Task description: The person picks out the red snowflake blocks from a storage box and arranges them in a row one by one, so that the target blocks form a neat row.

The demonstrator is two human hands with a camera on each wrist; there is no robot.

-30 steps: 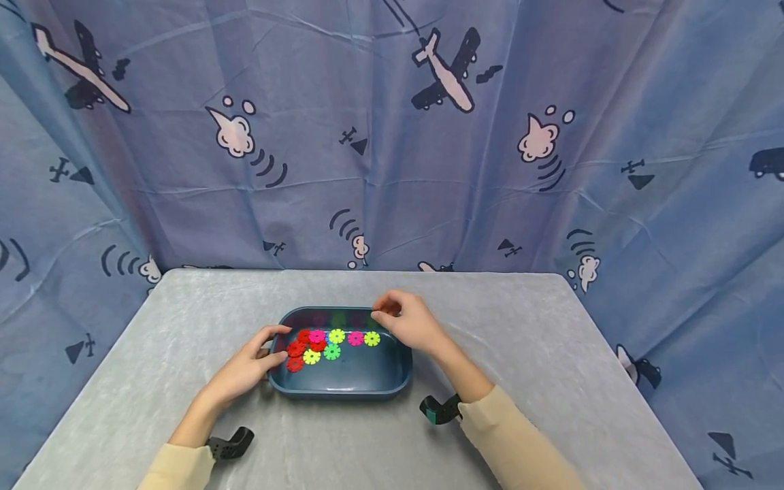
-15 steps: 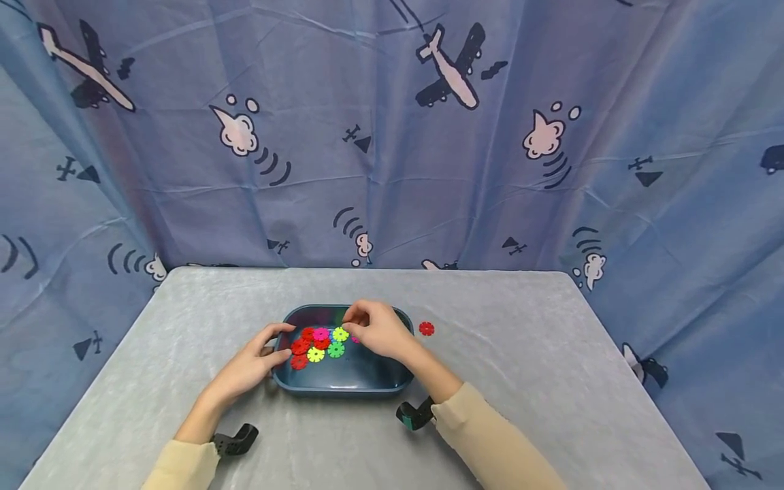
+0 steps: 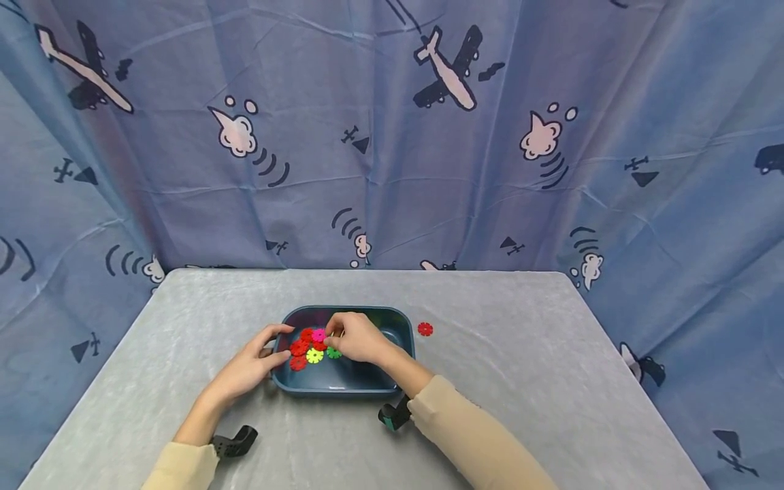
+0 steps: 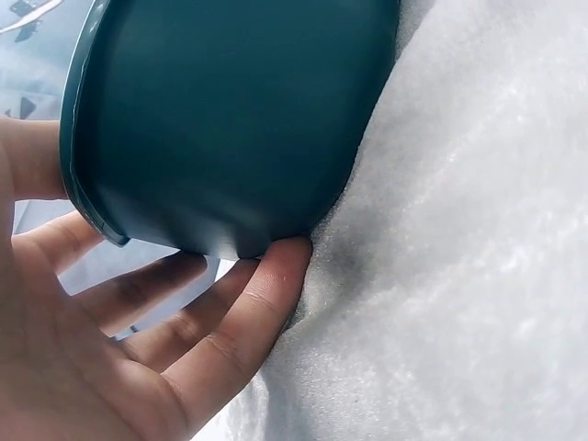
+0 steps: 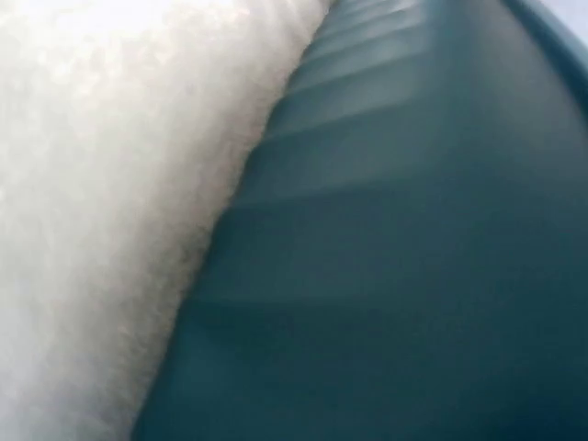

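Observation:
A dark teal plastic tray (image 3: pixel 367 389) stands on the table and holds several small notched plastic discs. Gathered toward its left side are red discs (image 3: pixel 298 348), a pink disc (image 3: pixel 319 335), a yellow-green disc (image 3: pixel 314 356) and a partly covered green disc (image 3: pixel 333 352). My left hand (image 3: pixel 248 364) grips the tray's left end, its fingers against the outer wall in the left wrist view. My right hand (image 3: pixel 357 338) reaches into the tray with curled fingers, thumb and fingertips close together among the discs. A yellow bit shows between them; whether anything is pinched is hidden.
One red notched disc (image 3: pixel 425 329) lies on the pale cloth-covered table (image 3: pixel 502 354), just right of the tray. A blue patterned curtain (image 3: pixel 392 136) hangs behind the table and at both sides. The right wrist view shows mostly the tray's outer wall (image 5: pixel 367 257).
My right hand has moved left and down, from the tray's upper right rim to the discs. The red disc on the table has come into view. The left hand stays at the tray's end.

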